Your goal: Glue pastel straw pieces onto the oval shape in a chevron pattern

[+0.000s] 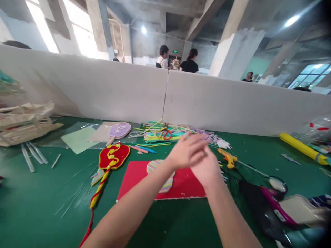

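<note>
My left hand [186,150] lies across my right hand [207,166], the two touching above a red sheet [191,184]. The left fingers are stretched out; the right ones are partly hidden behind them, and that palm looks flat. Nothing shows in either hand. Under my left wrist, a striped pastel piece [167,185] rests on the sheet, partly covered. A red fan shape with yellow trim [104,160] and a twisted handle lies to the left. Beyond the hands are bundled colored stems [150,136] with scissors [163,133] on top.
An orange glue gun [227,157] and a black bag [254,203] are on the right, near a yellow roll [303,148]. A purple fan shape [119,130] and green paper [79,139] lie back left. A white partition [124,89] borders the green table [38,206]; people stand beyond.
</note>
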### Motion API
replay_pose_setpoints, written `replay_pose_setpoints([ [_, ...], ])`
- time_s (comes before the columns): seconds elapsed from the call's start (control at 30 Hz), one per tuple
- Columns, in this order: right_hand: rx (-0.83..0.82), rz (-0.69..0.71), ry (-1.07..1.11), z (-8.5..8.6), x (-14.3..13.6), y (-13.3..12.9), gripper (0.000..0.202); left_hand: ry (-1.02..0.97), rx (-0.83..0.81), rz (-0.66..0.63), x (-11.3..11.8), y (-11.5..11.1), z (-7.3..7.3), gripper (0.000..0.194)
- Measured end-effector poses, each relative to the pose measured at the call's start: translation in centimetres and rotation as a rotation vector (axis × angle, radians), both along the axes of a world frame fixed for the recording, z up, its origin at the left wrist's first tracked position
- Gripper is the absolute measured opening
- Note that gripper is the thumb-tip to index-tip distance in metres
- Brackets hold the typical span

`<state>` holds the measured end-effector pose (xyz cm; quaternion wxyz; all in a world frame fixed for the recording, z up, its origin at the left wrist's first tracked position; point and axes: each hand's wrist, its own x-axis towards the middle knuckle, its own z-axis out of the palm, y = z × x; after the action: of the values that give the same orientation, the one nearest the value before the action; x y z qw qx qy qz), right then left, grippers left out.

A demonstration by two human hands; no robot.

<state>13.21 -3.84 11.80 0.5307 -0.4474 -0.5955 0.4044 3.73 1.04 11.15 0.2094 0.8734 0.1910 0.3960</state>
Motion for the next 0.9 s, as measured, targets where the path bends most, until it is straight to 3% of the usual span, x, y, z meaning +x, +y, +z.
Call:
replay_pose_setpoints([
  [0.07,0.168,-0.055,-0.012,0.4,-0.5,-0.6,0.064,-0.295,-0.342,0.242,-0.1,3.1,-0.9,0.058],
  [0.1,0.318,-0.121,-0.067,0.5,-0.8,-0.5,0.060,-0.414,-0.538,0.254,0.1,3.8,-1.2,0.061],
  [0.2,0.699,-0.240,-0.387,0.2,-1.4,0.9,0.047,-0.379,-0.625,0.179,1.4,3.9,-1.7,0.067],
  [0.27,0.760,-0.309,-0.535,0.2,-0.9,2.5,0.037,-0.311,-0.626,0.133,1.6,3.7,-2.2,0.064],
  [0.33,0.700,-0.463,-0.546,0.8,0.4,3.9,0.034,-0.183,-0.592,0.089,0.3,4.5,-3.0,0.066],
  [0.37,0.635,-0.514,-0.479,1.2,1.2,4.4,0.035,-0.119,-0.558,0.134,-1.0,5.3,-3.5,0.058],
  [0.4,0.552,-0.559,-0.370,1.8,1.9,4.7,0.038,0.105,-0.392,0.330,-2.5,6.4,-4.1,0.048],
  [0.43,0.496,-0.593,-0.259,2.4,2.5,4.7,0.040,0.185,-0.344,0.450,-4.3,7.6,-4.7,0.039],
  [0.5,0.487,-0.618,-0.130,3.5,3.2,4.2,0.042,0.279,-0.285,0.617,-7.7,10.0,-5.8,0.028],
  [0.57,0.531,-0.621,-0.180,4.3,3.1,3.4,0.038,0.391,-0.218,0.705,-10.5,11.9,-6.6,0.027],
  [0.67,0.530,-0.555,-0.362,4.4,2.8,3.1,0.030,0.574,-0.141,0.680,-12.8,13.5,-7.0,0.026],
  [0.8,0.294,-0.367,-0.492,3.4,3.6,4.1,0.031,0.746,-0.053,0.579,-13.4,14.8,-6.3,0.020],
  [0.9,0.211,-0.345,-0.523,2.9,4.6,4.7,0.033,0.828,-0.014,0.508,-13.5,15.7,-5.6,0.018],
])
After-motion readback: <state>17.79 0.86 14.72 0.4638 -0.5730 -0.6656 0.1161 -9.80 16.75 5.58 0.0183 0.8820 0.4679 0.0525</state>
